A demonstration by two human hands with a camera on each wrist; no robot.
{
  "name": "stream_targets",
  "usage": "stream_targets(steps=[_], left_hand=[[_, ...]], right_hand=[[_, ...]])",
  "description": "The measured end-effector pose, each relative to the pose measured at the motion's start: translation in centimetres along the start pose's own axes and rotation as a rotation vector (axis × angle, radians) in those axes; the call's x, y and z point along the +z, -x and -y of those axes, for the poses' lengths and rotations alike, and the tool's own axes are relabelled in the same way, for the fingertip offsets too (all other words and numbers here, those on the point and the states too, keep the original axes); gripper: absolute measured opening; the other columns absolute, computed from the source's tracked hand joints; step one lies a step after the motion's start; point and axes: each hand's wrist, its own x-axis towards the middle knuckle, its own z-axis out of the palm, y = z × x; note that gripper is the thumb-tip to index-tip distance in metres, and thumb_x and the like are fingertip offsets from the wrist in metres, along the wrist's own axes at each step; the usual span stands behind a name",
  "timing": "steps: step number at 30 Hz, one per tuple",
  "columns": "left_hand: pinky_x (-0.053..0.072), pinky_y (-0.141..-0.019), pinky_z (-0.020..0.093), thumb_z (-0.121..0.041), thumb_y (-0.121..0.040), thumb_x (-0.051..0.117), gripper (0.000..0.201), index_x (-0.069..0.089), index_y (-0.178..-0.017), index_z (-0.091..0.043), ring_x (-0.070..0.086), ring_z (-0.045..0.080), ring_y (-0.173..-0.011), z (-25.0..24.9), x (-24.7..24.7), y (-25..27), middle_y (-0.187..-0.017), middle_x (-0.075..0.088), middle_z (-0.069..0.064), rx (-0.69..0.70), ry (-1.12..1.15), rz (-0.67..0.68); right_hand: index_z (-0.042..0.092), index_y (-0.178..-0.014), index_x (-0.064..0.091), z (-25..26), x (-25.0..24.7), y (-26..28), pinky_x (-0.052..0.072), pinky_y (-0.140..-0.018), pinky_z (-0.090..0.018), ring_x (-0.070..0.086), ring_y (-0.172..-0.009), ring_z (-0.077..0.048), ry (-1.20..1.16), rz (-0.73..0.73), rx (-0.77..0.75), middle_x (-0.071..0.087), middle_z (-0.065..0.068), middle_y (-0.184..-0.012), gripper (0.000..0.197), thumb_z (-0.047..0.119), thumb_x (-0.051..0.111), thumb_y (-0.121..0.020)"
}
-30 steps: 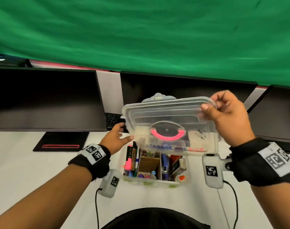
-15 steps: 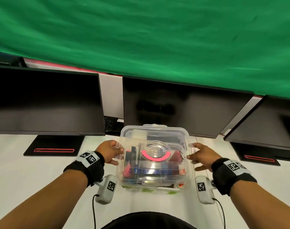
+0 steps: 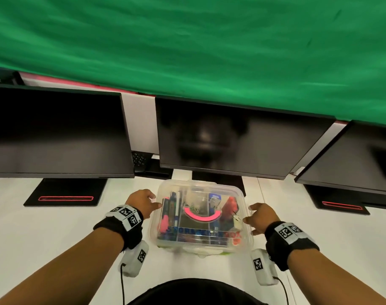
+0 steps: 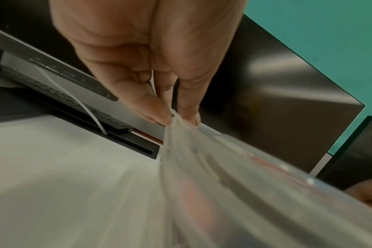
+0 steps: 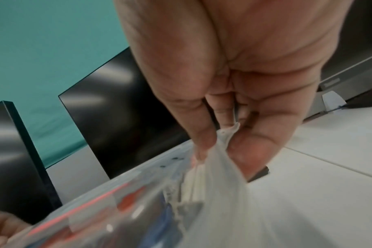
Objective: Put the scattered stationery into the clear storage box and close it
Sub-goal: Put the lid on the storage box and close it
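Note:
The clear storage box (image 3: 198,246) stands on the white table in front of me with its clear lid (image 3: 209,187) lying on top. A pink curved handle (image 3: 202,217) sits in the lid's middle. Through the plastic I see markers (image 3: 165,221), pens and other stationery. My left hand (image 3: 154,203) is at the lid's left edge; in the left wrist view this left hand (image 4: 178,118) pinches the lid's rim (image 4: 244,159) between thumb and finger. My right hand (image 3: 247,215) is at the right edge, and in the right wrist view that hand (image 5: 220,140) pinches the rim (image 5: 206,161) too.
Three dark monitors (image 3: 231,137) (image 3: 55,133) (image 3: 352,155) stand in a row just behind the box, under a green backdrop. Black stand bases (image 3: 64,192) (image 3: 341,204) lie left and right. A keyboard (image 3: 141,159) shows between the left and middle monitors.
The lid, held up tilted above the open box a second ago, has come down onto the box. Both hands have dropped to the lid's side edges.

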Motion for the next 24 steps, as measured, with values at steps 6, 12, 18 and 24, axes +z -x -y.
stream_targets(steps=[6,12,18,24], left_hand=[[0.049,-0.094,0.033,-0.029,-0.084,0.067,0.044,0.053,-0.122,-0.012,0.059,0.024,-0.110,-0.38,0.27,0.01,-0.121,0.061,0.009,0.037,-0.154,-0.033],[0.046,-0.097,0.032,-0.029,-0.086,0.064,0.045,0.050,-0.126,-0.012,0.056,0.023,-0.115,-0.68,0.38,0.20,-0.125,0.059,0.008,0.048,-0.253,-0.034],[0.047,-0.092,0.030,-0.026,-0.084,0.065,0.042,0.054,-0.122,-0.014,0.057,0.022,-0.111,-0.54,0.12,0.12,-0.121,0.061,0.006,0.050,-0.273,-0.091],[0.048,-0.095,0.033,-0.027,-0.084,0.065,0.043,0.054,-0.124,-0.015,0.057,0.023,-0.112,-0.40,-0.01,-0.25,-0.122,0.061,0.007,0.021,-0.260,-0.088]], right_hand=[[0.007,-0.134,0.044,-0.41,0.19,-0.07,0.060,-0.074,-0.041,0.065,-0.094,-0.035,0.020,0.013,-0.017,0.058,-0.014,-0.113,0.057,0.007,0.068,-0.082],[0.006,-0.137,0.040,-0.46,0.22,0.25,0.060,-0.074,-0.039,0.067,-0.092,-0.032,0.064,0.035,-0.025,0.056,-0.017,-0.128,0.060,0.008,0.067,-0.084],[0.005,-0.137,0.040,-0.39,0.39,0.29,0.060,-0.066,-0.035,0.067,-0.090,-0.033,0.089,0.004,-0.084,0.054,-0.017,-0.129,0.061,0.008,0.068,-0.083],[0.004,-0.135,0.042,0.11,0.81,0.32,0.058,-0.060,-0.030,0.066,-0.088,-0.031,0.121,-0.010,-0.080,0.054,-0.016,-0.128,0.057,0.010,0.066,-0.084]])
